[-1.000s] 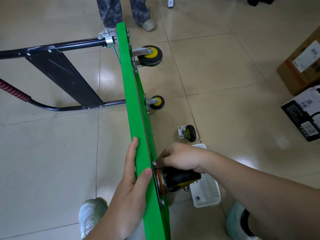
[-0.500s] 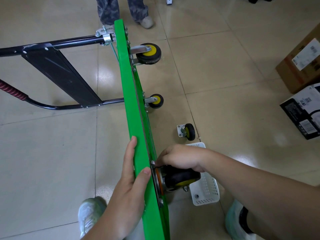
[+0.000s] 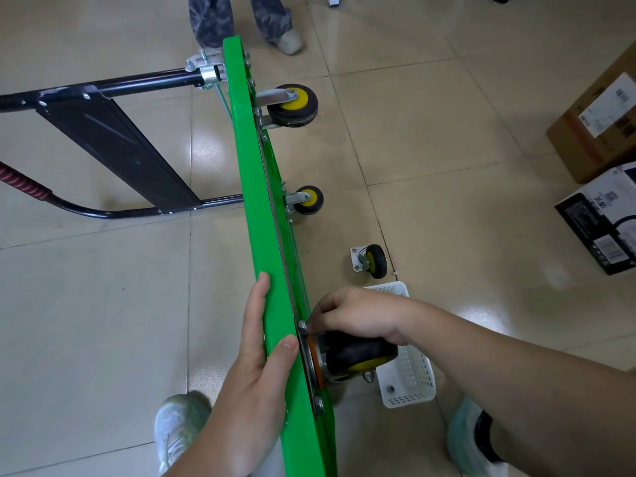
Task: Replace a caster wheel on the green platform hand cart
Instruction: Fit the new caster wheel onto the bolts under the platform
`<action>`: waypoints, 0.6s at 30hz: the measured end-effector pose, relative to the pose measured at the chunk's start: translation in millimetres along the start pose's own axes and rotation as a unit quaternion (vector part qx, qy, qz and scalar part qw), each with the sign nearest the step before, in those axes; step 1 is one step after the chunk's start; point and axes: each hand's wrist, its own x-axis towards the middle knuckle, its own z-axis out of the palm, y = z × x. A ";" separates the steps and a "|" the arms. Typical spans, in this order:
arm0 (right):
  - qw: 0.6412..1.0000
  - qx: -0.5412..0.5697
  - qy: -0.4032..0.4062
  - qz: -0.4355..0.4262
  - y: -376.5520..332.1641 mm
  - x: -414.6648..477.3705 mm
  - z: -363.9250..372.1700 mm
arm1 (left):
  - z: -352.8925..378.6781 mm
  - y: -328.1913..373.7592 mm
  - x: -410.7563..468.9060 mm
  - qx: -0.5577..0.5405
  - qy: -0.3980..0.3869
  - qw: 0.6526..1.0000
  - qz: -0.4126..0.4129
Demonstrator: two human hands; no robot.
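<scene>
The left hand (image 3: pixel 254 366) clamps the edge of the tipped cart (image 3: pixel 256 187), and just across this edge the right hand (image 3: pixel 358 315) pinches a nut (image 3: pixel 302 325) beside the mounted caster (image 3: pixel 358 354).

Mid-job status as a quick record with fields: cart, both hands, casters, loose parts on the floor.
cart: green platform tipped on its side, black handle sticking out at the far end
left hand: holds the platform's top edge, thumb over it
right hand: fingertips pinch the upper fastener on the near caster's plate
near caster: plate against the platform's underside
also mounted: far caster, middle caster
loose caster: on the floor by the white basket
</scene>
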 end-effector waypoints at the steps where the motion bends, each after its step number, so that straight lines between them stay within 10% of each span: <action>1: 1.000 -0.011 0.005 0.002 -0.3 0.6 0.6 | -0.1 0.1 -0.3 0.002 0.001 1.000 -0.001; 18: 1.000 -0.004 0.002 -0.015 -0.5 -2.6 0.3 | -0.4 -0.1 0.9 0.007 -0.002 1.000 0.004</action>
